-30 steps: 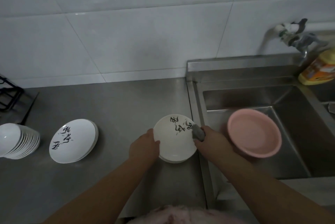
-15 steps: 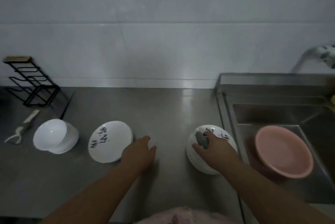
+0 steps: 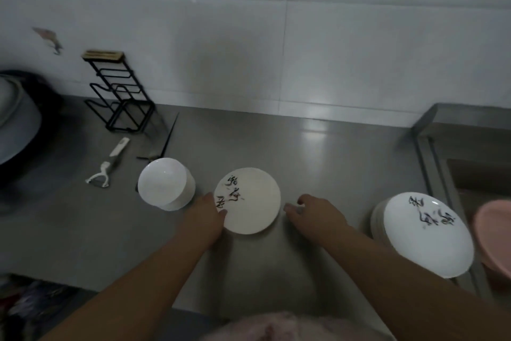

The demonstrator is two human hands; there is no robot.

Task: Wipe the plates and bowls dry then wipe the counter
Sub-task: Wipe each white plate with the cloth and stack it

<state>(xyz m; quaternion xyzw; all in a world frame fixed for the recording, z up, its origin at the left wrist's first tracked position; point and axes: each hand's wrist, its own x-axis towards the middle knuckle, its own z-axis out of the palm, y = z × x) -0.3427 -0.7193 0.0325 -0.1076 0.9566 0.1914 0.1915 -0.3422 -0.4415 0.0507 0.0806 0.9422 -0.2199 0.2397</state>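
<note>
Both hands at the middle plate (image 3: 250,204).
Left hand (image 3: 203,217) touches its rim, fingers relaxed; right hand's (image 3: 315,212) grip is unclear. Bowls (image 3: 164,184), peeler (image 3: 106,168), rack (image 3: 119,93) stand left.

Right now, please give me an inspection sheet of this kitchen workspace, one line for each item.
Surface: steel counter, bare and shiny in the middle.
Job's things: inscribed plate stack at centre; plain white bowl stack to its left; second inscribed plate stack beside the sink edge. The cloth is not clearly visible.
Clutter: white peeler, black wire rack, dark pan at far left, pink basin at right.
Grippers: left hand touches the centre plate's rim; right hand rests just right of it, grip unclear.
Cables: nothing seen.
Surroundings: white tiled wall.
</note>
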